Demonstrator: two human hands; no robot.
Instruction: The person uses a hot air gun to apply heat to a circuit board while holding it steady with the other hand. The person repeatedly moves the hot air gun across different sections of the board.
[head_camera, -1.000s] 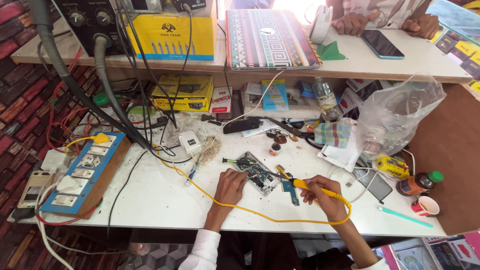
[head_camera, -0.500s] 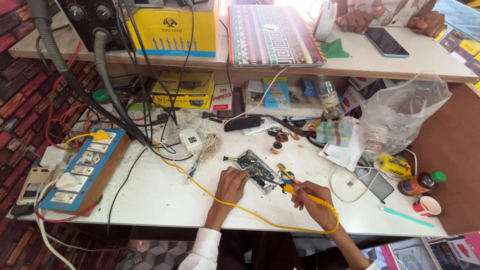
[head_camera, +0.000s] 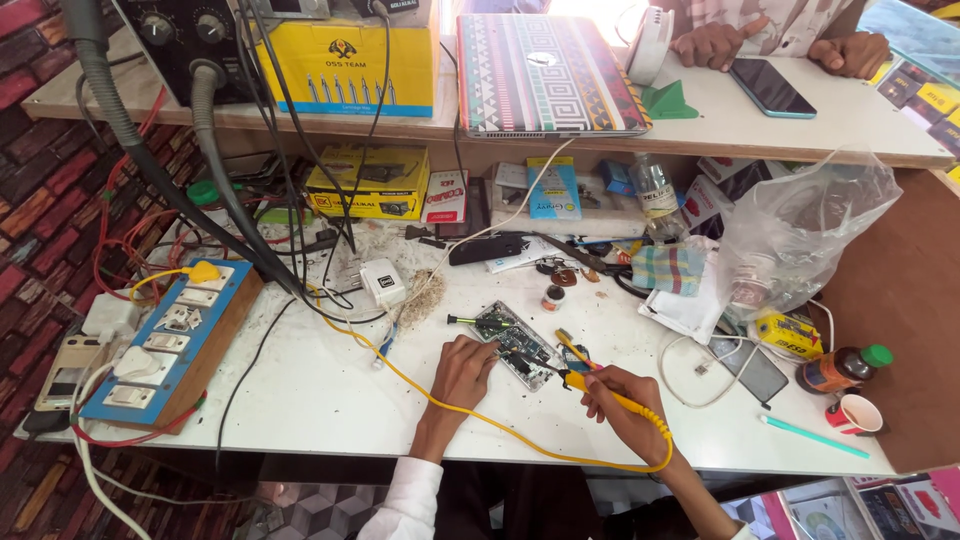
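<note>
White bench (head_camera: 330, 400): circuit board (head_camera: 515, 342) between hands

A red brick wall (head_camera: 40, 190) is seen at nine o'clock; a white workbench (head_camera: 320, 400) and shelf (head_camera: 800, 130) are brightly lit.

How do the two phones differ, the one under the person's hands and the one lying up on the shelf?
The opened phone on the white table shows bare circuit parts; the dark phone on the shelf is whole, its screen blank. The left hand steadies the opened one while the right hand brings a yellow soldering iron to it; the dark one lies untouched beside another person's hands. Both lie flat.
</note>
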